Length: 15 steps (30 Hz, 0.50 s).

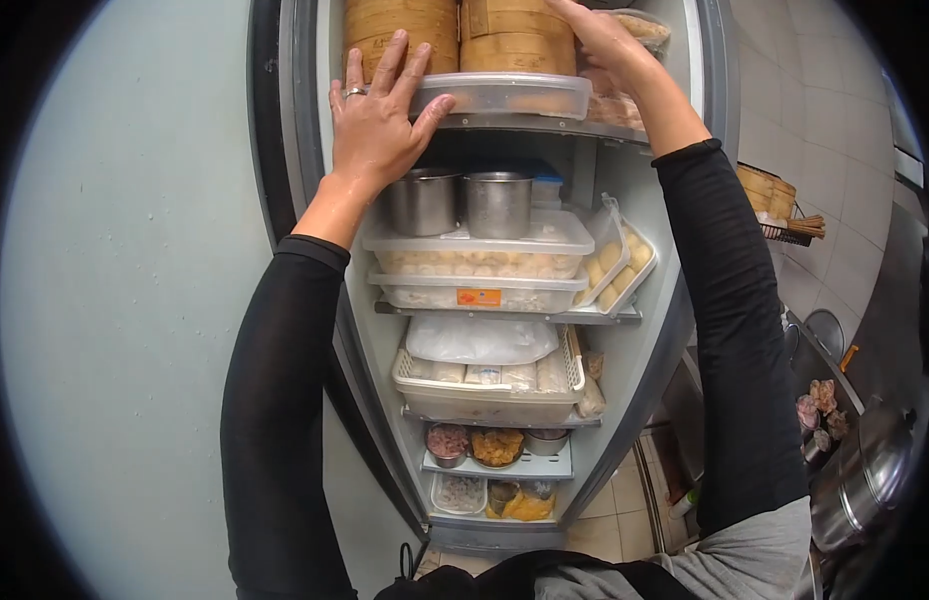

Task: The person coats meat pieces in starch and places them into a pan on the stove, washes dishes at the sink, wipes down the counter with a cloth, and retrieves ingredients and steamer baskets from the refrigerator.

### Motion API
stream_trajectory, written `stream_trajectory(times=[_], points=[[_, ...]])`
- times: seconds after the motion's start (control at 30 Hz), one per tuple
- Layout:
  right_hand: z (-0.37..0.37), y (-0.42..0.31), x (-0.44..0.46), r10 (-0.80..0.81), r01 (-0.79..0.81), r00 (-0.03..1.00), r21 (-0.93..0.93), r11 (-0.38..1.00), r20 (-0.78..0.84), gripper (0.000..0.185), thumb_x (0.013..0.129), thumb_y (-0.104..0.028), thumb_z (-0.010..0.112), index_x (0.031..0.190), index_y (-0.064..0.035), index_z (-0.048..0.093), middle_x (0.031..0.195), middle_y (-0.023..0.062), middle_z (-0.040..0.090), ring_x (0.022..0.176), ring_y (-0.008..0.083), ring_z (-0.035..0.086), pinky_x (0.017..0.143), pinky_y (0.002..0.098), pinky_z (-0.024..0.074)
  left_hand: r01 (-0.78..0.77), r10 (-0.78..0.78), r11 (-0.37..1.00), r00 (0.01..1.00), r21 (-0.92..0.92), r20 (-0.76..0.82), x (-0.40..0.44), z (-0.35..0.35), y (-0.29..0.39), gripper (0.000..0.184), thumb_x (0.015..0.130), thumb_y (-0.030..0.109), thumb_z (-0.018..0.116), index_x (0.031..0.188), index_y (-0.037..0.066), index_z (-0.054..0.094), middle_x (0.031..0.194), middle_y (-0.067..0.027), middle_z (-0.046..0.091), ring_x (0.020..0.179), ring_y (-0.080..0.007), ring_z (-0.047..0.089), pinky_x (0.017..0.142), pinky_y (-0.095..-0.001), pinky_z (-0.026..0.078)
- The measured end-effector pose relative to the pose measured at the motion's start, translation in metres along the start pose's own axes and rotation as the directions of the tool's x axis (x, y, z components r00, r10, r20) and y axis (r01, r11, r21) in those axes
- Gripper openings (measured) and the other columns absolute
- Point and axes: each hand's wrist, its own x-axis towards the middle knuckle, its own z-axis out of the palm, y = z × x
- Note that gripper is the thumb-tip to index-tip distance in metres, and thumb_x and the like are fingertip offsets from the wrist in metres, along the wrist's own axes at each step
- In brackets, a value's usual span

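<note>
Two round bamboo steamers stand side by side on the top shelf of an upright fridge, a left steamer (401, 22) and a right steamer (519, 40). In front of them is a shallow clear plastic container (499, 96). My left hand (384, 115), with a ring on one finger, is open. Its spread fingers lie against the left steamer, and the thumb reaches over the container's left end. At the right steamer's right side is my right hand (606, 42), its fingers stretched toward the steamer's upper part. The top edge of the view cuts off some of those fingertips.
Below are two metal pots (497, 204) on stacked plastic boxes (479, 260), tilted trays of buns (624, 265), a white basket (489, 400) of wrapped packs, and bowls of food (497, 447). The fridge door (134, 300) is at left; a metal lidded pot (864, 480) stands at right.
</note>
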Motion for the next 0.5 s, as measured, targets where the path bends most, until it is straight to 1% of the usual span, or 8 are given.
stream_trajectory(times=[0.07,0.1,0.2,0.27,0.33,0.4,0.43,0.5], points=[[0.007,-0.009,-0.011,0.048,-0.049,0.999,-0.080,0.996,-0.020,0.084,0.087,-0.065,0.055,0.139,0.0008,0.044,0.134,0.0191,0.054,0.119,0.0304,0.056,0.094,0.0420,0.0482,0.013,-0.014,0.999,1.000,-0.049,-0.015,0.001,-0.001,0.001,0.064,0.091,0.059,0.052,0.145,0.025,0.043,0.157,-0.0017,0.027,0.144,-0.0419,0.020,0.110,-0.0651,0.020],[0.010,-0.026,-0.043,-0.024,0.031,0.994,-0.067,0.997,0.102,0.088,0.084,-0.068,0.058,0.139,-0.0003,0.044,0.134,0.0189,0.054,0.118,0.0291,0.056,0.092,0.0419,0.0484,0.048,-0.051,0.998,0.993,-0.032,-0.108,0.001,-0.009,0.012,0.057,0.091,0.052,0.059,0.137,0.017,0.052,0.150,-0.0094,0.038,0.137,-0.0380,0.035,0.108,-0.0576,0.030],[-0.007,-0.035,-0.047,0.087,-0.086,0.992,-0.011,0.996,0.095,0.085,0.085,-0.067,0.056,0.138,-0.0012,0.045,0.133,0.0194,0.054,0.117,0.0281,0.056,0.094,0.0381,0.0472,0.263,-0.340,0.819,0.939,-0.510,-0.061,-0.005,-0.028,0.047,0.047,0.092,0.044,0.061,0.125,0.010,0.060,0.126,-0.0117,0.055,0.117,-0.0280,0.053,0.101,-0.0443,0.042],[-0.007,-0.007,-0.021,0.098,-0.098,0.993,-0.010,0.995,0.065,0.083,0.086,-0.064,0.059,0.138,-0.0009,0.046,0.129,0.0200,0.056,0.113,0.0268,0.057,0.092,0.0366,0.0476,0.491,-0.399,0.196,0.831,-0.849,0.388,-0.004,-0.030,0.075,0.035,0.093,0.034,0.063,0.113,0.006,0.063,0.102,-0.0048,0.060,0.097,-0.0158,0.058,0.090,-0.0307,0.048],[-0.004,0.006,-0.008,0.068,-0.066,0.998,-0.104,0.992,0.015,0.080,0.084,-0.059,0.064,0.134,0.0017,0.048,0.123,0.0202,0.058,0.111,0.0263,0.058,0.091,0.0341,0.0480,0.645,-0.183,-0.342,0.668,-0.684,0.721,0.000,-0.049,0.097,0.033,0.093,0.031,0.063,0.113,0.005,0.062,0.099,-0.0038,0.061,0.097,-0.0139,0.059,0.088,-0.0289,0.048],[-0.002,0.007,-0.008,-0.014,0.000,0.999,-0.276,0.961,-0.051,0.078,0.081,-0.052,0.071,0.129,0.0064,0.050,0.116,0.0199,0.061,0.111,0.0266,0.059,0.090,0.0306,0.0484,0.648,-0.124,-0.356,0.682,-0.674,0.721,0.003,-0.048,0.100,0.038,0.094,0.031,0.063,0.118,0.003,0.057,0.104,-0.0068,0.061,0.099,-0.0154,0.059,0.088,-0.0296,0.049],[-0.004,0.003,-0.009,-0.048,0.055,0.998,-0.329,0.943,0.029,0.093,0.070,-0.067,0.072,0.124,0.0069,0.056,0.111,0.0218,0.062,0.106,0.0294,0.061,0.085,0.0323,0.0499,0.635,-0.127,-0.382,0.684,-0.672,0.718,0.006,-0.046,0.098,0.039,0.094,0.031,0.063,0.120,0.003,0.055,0.105,-0.0074,0.062,0.100,-0.0156,0.059,0.089,-0.0298,0.049],[-0.001,-0.006,-0.011,-0.035,0.030,0.999,-0.417,0.908,-0.004,0.092,0.072,-0.070,0.068,0.123,0.0060,0.058,0.111,0.0224,0.063,0.106,0.0294,0.062,0.087,0.0339,0.0487,0.556,-0.131,-0.461,0.729,-0.692,0.672,0.012,-0.048,0.093,0.044,0.095,0.031,0.061,0.125,0.001,0.049,0.111,-0.0109,0.061,0.105,-0.0176,0.059,0.092,-0.0313,0.050]])
